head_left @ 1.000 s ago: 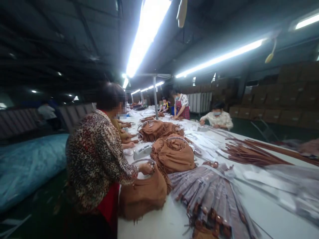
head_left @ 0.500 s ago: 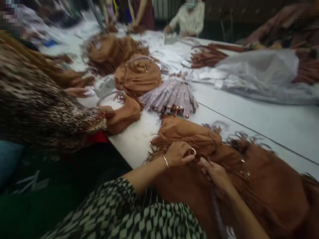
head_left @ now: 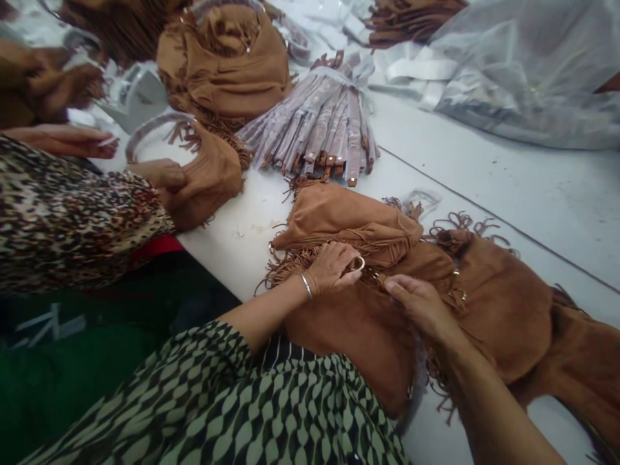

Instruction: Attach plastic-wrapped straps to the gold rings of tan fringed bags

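Note:
A brown fringed suede-like bag [head_left: 349,342] lies across the table's front edge before me. My left hand [head_left: 332,268], a bangle at its wrist, pinches a metal ring [head_left: 361,263] at the bag's upper side. Just to the right, my right hand [head_left: 419,303] grips the end of a plastic-wrapped strap [head_left: 419,352]. From its fingertips a small metal clasp [head_left: 372,274] points toward the ring; whether the two touch I cannot tell. Another brown bag [head_left: 349,210] lies folded behind my hands, and a further brown bag [head_left: 508,297] is to the right.
Beyond the bags lies a fanned bundle of plastic-wrapped straps [head_left: 322,116]. A rounded brown bag [head_left: 225,64] stands behind it. At left, a co-worker's hand [head_left: 162,174] holds a small brown bag [head_left: 213,171]. Clear plastic sheeting [head_left: 533,84] covers the table's far right.
The view has tilted down and come closer, so the table's far end has left the picture. My hands keep their grips near the ring, and the clasp now shows between them.

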### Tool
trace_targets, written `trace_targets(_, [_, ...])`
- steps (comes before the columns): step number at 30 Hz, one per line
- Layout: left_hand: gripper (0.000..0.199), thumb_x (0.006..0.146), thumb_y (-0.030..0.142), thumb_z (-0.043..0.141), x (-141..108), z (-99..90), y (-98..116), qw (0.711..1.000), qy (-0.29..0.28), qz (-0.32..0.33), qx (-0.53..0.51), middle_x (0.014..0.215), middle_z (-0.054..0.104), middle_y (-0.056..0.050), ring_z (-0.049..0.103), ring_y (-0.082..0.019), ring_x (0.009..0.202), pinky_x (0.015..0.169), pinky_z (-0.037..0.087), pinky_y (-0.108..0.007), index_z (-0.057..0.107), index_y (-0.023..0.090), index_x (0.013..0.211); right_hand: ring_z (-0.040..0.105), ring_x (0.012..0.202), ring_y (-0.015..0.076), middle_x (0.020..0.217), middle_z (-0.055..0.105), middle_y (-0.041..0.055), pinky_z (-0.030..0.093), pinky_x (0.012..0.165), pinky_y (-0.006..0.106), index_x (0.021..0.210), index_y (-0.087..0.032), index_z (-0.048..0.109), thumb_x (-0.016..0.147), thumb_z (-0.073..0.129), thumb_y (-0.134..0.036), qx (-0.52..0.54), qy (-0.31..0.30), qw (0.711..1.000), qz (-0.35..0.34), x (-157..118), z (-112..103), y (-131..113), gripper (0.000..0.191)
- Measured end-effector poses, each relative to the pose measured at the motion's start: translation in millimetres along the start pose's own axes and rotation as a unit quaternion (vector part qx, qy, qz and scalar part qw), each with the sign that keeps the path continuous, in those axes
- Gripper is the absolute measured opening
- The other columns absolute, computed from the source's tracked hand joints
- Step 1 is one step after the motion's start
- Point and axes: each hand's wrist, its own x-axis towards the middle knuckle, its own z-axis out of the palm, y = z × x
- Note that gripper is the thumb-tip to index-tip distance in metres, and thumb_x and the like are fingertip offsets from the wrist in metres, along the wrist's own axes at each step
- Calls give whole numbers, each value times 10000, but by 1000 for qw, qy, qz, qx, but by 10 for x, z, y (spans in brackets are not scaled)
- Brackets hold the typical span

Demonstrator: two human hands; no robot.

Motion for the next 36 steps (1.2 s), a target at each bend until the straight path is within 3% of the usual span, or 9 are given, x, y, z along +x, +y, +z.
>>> trace_targets(3, [392, 872, 434, 417, 24, -14, -18, 1000, -18, 2, 1, 1127, 555, -98, 451, -221, 988, 858, 335, -364, 543, 151, 1112, 530, 662, 153, 699, 603, 19, 414, 584, 249, 837, -176, 675, 725, 646, -390, -74, -12, 996, -52, 68, 13, -93, 244])
trace_targets(7, [366, 875, 422, 414, 41, -7, -15, 999, -30, 10, 21, 1102, 573, -92, 452, -225, 965, 842, 334, -363, 563, 155, 1076, 490, 599, 137, 686, 566, -13, 381, 521, 232, 1132, -214, 536, 766, 634, -364, -110, -21, 991, -80, 117, 93, -158, 408])
trace_targets(13, [361, 891, 397, 399, 52, 16, -60, 996, -73, 48, 27, 1111, 571, -87, 448, -227, 977, 856, 343, -363, 550, 144, 1100, 457, 592, 119, 688, 543, -13, 352, 492, 209, 922, -207, 503, 776, 644, -408, -108, -122, 984, -76, 202, 122, -154, 286])
trace_targets(19, [354, 917, 393, 370, 58, 20, -123, 992, -92, 80, 26, 1123, 556, -98, 440, -225, 986, 876, 343, -366, 521, 145, 1120, 453, 626, 120, 716, 517, -10, 363, 531, 218, 894, -199, 495, 777, 645, -424, -112, -123, 983, -81, 299, 89, -90, 295])
trace_targets(24, [365, 917, 390, 372, 57, 61, -134, 992, -93, 82, 32, 1134, 547, -111, 440, -242, 999, 875, 354, -373, 506, 134, 1140, 403, 578, 103, 678, 487, -25, 317, 499, 209, 871, -198, 491, 789, 628, -438, -109, -173, 977, -66, 266, 80, -103, 289])
trace_targets(36, [385, 926, 397, 364, 38, 50, -152, 990, -97, 102, 28, 1143, 556, -123, 441, -244, 997, 883, 358, -387, 502, 115, 1149, 483, 571, 108, 659, 538, -18, 352, 501, 211, 810, -193, 514, 670, 740, -432, -26, -88, 995, -33, 262, 156, -73, 358])
